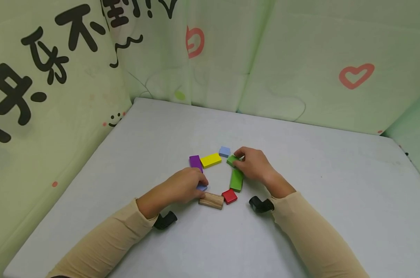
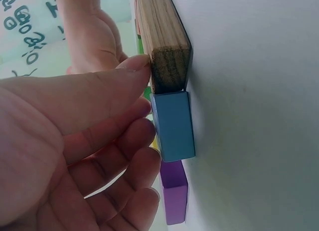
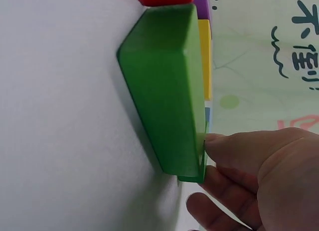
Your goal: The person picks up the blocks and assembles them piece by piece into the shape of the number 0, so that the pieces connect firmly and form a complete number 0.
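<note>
My right hand point(image 1: 253, 163) pinches the shorter green block point(image 1: 231, 160), likely light, best held side-on; unclear if my left hand point(image 1: 183, 186) grips the blue block point(image 2: 173, 127) beneath.

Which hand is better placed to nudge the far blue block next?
Probably the right hand: it touches the small green block, close to the far blue block; the left hand is by the wooden block.

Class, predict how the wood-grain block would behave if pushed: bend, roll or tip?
The wood-grain block is probably stiff, its grain suggesting solid wood. Lying lengthwise on the table, it seems unlikely to tip; its angular end suggests little rolling.
</note>
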The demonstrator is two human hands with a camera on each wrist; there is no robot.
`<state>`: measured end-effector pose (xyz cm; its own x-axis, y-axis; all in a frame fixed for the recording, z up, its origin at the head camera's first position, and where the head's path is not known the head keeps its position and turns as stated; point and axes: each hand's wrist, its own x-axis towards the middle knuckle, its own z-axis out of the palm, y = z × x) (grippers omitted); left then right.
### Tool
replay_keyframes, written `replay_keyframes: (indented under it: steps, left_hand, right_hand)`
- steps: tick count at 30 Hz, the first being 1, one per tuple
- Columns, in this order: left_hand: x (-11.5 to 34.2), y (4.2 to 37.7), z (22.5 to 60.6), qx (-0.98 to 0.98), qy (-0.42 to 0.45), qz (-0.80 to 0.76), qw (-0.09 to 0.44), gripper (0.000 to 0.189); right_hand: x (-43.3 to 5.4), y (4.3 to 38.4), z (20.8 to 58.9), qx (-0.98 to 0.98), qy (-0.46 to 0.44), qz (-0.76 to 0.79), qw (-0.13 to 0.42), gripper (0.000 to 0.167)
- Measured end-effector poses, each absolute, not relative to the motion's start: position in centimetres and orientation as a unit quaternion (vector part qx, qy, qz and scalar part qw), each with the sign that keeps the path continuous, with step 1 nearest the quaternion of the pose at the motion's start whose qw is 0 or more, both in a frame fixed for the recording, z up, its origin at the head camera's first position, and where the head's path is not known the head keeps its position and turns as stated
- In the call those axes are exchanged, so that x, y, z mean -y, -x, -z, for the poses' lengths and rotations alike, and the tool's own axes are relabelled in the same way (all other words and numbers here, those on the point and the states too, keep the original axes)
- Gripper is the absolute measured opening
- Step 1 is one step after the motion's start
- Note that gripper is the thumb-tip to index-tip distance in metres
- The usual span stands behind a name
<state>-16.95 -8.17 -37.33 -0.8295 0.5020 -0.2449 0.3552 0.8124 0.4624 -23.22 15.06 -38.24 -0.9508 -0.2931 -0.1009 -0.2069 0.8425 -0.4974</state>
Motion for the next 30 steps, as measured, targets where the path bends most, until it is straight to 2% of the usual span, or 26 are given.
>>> replay_keyframes:
  steps: [17,30]
  left_hand:
    - [8.21,16.76,37.44,-0.935,-0.23,-0.202,0.179,0.032]
    - [8.23,16.85,37.41,-0.934,-0.237,-0.205,0.171,0.032]
  right_hand:
    - [-15.31,22.86,38.19,-0.952,0.129,0.265,0.081,0.039]
    - [-15.31,23.04,38.14,-0.953,0.139,0.257,0.081,0.034]
